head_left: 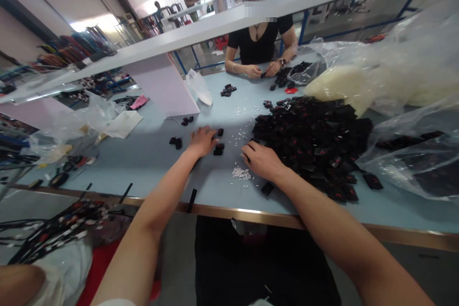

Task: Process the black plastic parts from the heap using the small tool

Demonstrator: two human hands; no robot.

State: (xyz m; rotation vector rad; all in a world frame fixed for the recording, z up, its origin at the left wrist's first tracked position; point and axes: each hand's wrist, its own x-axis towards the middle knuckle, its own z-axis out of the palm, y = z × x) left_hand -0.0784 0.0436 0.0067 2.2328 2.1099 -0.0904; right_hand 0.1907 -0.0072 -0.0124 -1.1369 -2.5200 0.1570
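We rest our left hand (202, 141) with its fingers spread, just beside a few small black pieces (218, 148). Our right hand (261, 160) curls at the edge of a heap of black pieces (311, 143); we cannot tell whether its fingers hold one. White bits (241, 173) lie between our hands, near the pale blue table's (143, 172) brass-coloured front edge (247, 214).

Pale blue workbench (143, 172) under black pieces (308, 148) (white bits (241, 173) too)

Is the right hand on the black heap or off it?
On it: the bare right hand rests against the edge of the heap of small black pieces.
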